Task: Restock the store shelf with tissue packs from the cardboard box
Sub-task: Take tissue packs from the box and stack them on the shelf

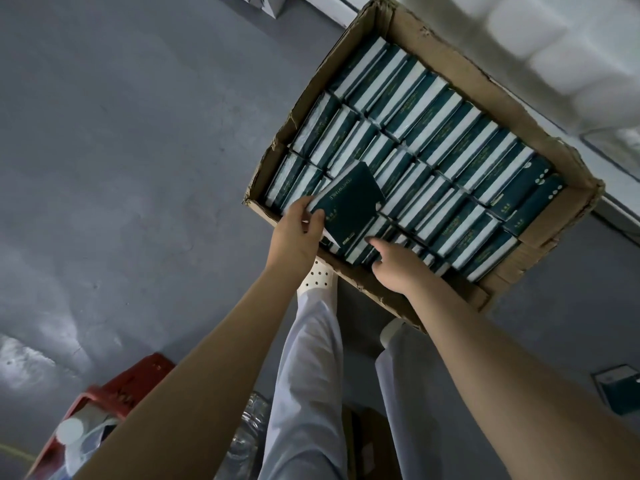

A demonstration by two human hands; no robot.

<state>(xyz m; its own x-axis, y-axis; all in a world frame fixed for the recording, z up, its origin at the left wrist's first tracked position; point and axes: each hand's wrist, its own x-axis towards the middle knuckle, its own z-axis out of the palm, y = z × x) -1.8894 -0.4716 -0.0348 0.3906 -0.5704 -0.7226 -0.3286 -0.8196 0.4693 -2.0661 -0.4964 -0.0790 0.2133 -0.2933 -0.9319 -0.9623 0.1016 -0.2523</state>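
An open cardboard box (pixel 491 88) lies on the grey floor, packed with several rows of dark green and white tissue packs (pixel 446 143). My left hand (pixel 298 233) grips one dark green tissue pack (pixel 346 202) by its near edge and holds it tilted above the box's near left corner. My right hand (pixel 394 261) reaches into the box's near edge, its fingers curled down among the packs there; what they hold is hidden.
A red plastic crate (pixel 114 386) with bottles stands at the lower left. One green tissue pack (pixel 620 389) lies on the floor at the lower right. A white shelf edge (pixel 568 39) runs past the box at the upper right. My legs and shoes are below the box.
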